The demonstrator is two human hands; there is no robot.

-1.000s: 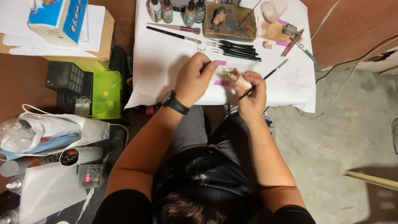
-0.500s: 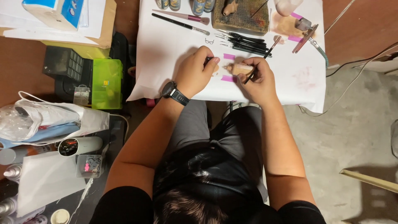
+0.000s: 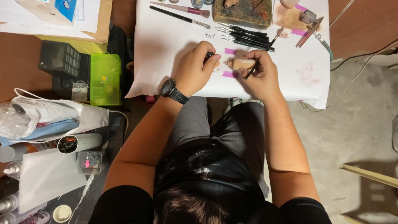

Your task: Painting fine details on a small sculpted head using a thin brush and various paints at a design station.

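Observation:
My left hand [image 3: 196,68], with a black watch [image 3: 173,91] on its wrist, holds one end of a small tan figurine [image 3: 240,63] over the white paper sheet [image 3: 166,49]. My right hand [image 3: 260,74] supports the figurine's other end and also grips a thin dark brush [image 3: 253,69] whose tip meets the figurine. Pink tape strips [image 3: 230,51] lie on the paper just beyond and below the figurine.
Several black brushes [image 3: 244,35] lie in a row behind the hands, next to a stained palette block [image 3: 244,14]. A long brush [image 3: 180,16] and a tiny pair of glasses [image 3: 210,35] lie on the paper. A green box [image 3: 105,79], plastic bags [image 3: 37,118] and spray bottles [image 3: 10,203] sit at left.
The view has shifted downward, so the paper and tools sit higher in frame. Both hands stay together on the figurine, with the brush still at it.

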